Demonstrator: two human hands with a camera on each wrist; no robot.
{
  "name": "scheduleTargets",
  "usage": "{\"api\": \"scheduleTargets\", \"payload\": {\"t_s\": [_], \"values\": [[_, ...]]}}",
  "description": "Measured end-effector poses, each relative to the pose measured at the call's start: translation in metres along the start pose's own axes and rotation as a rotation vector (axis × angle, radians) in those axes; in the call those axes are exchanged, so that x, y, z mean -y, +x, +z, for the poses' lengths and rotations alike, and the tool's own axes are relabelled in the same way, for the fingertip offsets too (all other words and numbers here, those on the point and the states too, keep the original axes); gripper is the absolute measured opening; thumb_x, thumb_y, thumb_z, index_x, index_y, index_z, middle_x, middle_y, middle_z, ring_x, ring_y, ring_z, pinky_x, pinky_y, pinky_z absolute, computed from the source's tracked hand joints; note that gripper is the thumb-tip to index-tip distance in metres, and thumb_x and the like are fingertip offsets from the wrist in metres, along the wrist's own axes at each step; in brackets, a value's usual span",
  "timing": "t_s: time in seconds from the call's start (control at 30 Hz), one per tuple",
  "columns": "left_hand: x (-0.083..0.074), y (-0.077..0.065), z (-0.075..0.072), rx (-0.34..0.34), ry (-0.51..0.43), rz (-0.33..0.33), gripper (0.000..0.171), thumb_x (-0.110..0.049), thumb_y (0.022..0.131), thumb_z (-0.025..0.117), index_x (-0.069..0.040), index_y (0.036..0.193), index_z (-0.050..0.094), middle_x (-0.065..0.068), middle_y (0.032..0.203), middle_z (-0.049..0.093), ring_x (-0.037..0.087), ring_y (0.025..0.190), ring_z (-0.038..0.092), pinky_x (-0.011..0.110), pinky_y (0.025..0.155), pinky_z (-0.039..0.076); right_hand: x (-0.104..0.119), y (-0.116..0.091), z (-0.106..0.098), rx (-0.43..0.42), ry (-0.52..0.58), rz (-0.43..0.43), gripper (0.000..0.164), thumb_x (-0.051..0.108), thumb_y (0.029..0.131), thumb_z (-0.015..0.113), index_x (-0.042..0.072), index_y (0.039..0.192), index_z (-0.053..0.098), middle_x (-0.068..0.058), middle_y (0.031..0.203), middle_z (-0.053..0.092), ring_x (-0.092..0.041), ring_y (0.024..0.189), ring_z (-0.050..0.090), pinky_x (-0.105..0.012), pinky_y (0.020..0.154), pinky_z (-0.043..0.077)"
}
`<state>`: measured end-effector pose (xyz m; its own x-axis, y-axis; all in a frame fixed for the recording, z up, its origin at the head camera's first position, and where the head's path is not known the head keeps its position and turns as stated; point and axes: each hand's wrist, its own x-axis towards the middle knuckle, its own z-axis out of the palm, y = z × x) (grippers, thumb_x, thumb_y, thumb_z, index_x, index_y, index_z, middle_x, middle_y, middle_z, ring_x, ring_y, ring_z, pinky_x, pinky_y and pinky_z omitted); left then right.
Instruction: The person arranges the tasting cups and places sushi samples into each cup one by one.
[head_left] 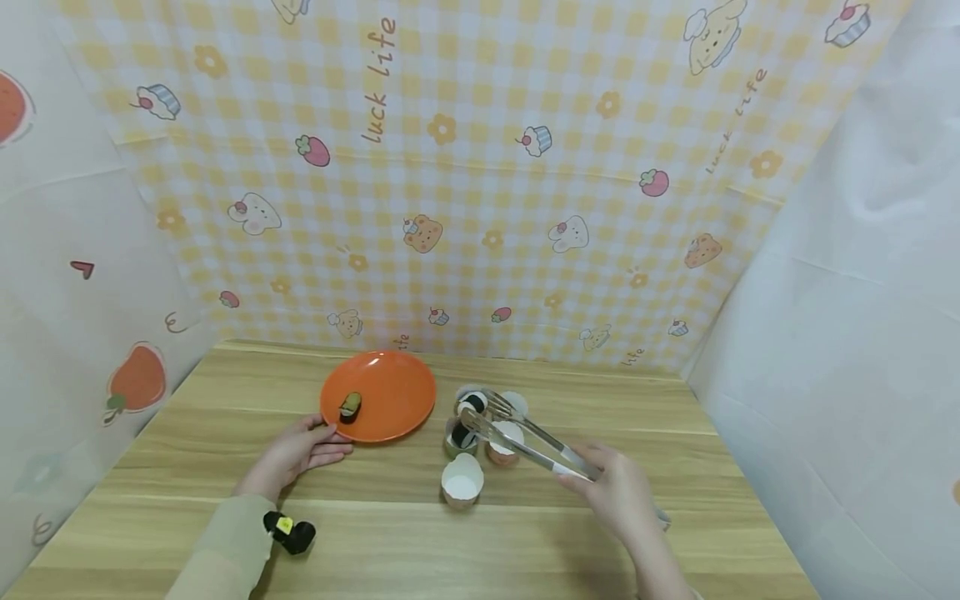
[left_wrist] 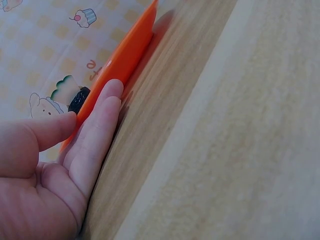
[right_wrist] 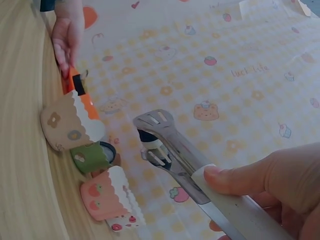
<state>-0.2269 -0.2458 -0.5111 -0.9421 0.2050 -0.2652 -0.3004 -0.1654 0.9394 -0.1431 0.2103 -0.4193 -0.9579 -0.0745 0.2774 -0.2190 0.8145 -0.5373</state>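
Note:
My left hand (head_left: 303,447) pinches the near-left rim of an orange plate (head_left: 397,400), thumb on the rim and fingers beneath. On that plate, close to the thumb, sits a toy sushi piece (head_left: 350,407) with a dark band and a yellowish-green top. My right hand (head_left: 615,492) grips metal tongs (right_wrist: 190,160) with white handle parts. Between the slotted tong tips is a black-and-white sushi piece (right_wrist: 149,140), raised above the paper cups in the right wrist view. Just under it stands a green cup (head_left: 460,450) with something black inside.
Beside the green cup stand a pinkish cup (head_left: 504,450) and, nearer me, a beige cup (head_left: 461,483). More cups are partly hidden behind the tongs. A yellow-checked cloth (head_left: 480,250) hangs at the wooden table's (head_left: 360,542) back edge, with white cloths at both sides.

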Motion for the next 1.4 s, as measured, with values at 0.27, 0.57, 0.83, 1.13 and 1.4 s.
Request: {"api": "scheduleTargets", "payload": {"t_s": [0.27, 0.57, 0.83, 1.13, 1.4], "values": [[0.001, 0.001, -0.001, 0.004, 0.003, 0.007, 0.049, -0.006, 0.105, 0.035, 0.016, 0.141, 0.01, 0.013, 0.095, 0.067, 0.025, 0.087, 0.069, 0.038, 0.081, 0.056, -0.004, 0.0, -0.012, 0.029, -0.009, 0.018, 0.045, 0.024, 0.072, 0.084, 0.006, 0.11, 0.072, -0.013, 0.114, 0.066, -0.035, 0.098, 0.064, -0.054, 0.08, 0.054], [0.002, 0.001, -0.002, -0.004, 0.008, -0.001, 0.051, -0.007, 0.105, 0.036, 0.015, 0.142, 0.009, 0.014, 0.096, 0.067, 0.025, 0.088, 0.069, 0.038, 0.082, 0.056, -0.011, -0.001, -0.024, 0.06, -0.02, 0.044, 0.043, 0.024, 0.074, 0.082, 0.006, 0.112, 0.071, -0.014, 0.116, 0.065, -0.036, 0.101, 0.063, -0.055, 0.082, 0.052], [0.001, -0.001, 0.0, -0.007, 0.014, -0.001, 0.05, -0.008, 0.105, 0.037, 0.015, 0.141, 0.012, 0.014, 0.097, 0.068, 0.025, 0.089, 0.069, 0.038, 0.081, 0.056, -0.019, -0.002, -0.034, 0.067, -0.044, 0.028, 0.045, 0.025, 0.074, 0.082, 0.004, 0.112, 0.071, -0.017, 0.116, 0.065, -0.039, 0.102, 0.062, -0.058, 0.083, 0.051], [0.002, 0.0, -0.001, -0.003, 0.014, 0.008, 0.053, -0.008, 0.105, 0.037, 0.015, 0.142, 0.007, 0.013, 0.096, 0.067, 0.025, 0.089, 0.069, 0.039, 0.083, 0.056, -0.023, -0.003, -0.041, 0.082, -0.054, 0.051, 0.047, 0.03, 0.074, 0.082, 0.004, 0.112, 0.071, -0.017, 0.117, 0.064, -0.04, 0.103, 0.061, -0.059, 0.084, 0.05], [0.003, 0.002, -0.003, 0.002, 0.014, 0.006, 0.053, -0.009, 0.105, 0.038, 0.014, 0.142, 0.008, 0.012, 0.095, 0.068, 0.024, 0.087, 0.069, 0.038, 0.082, 0.056, -0.024, -0.004, -0.042, 0.088, -0.073, 0.063, 0.041, 0.022, 0.074, 0.082, 0.004, 0.109, 0.071, -0.016, 0.113, 0.066, -0.037, 0.099, 0.063, -0.058, 0.081, 0.051]]}}
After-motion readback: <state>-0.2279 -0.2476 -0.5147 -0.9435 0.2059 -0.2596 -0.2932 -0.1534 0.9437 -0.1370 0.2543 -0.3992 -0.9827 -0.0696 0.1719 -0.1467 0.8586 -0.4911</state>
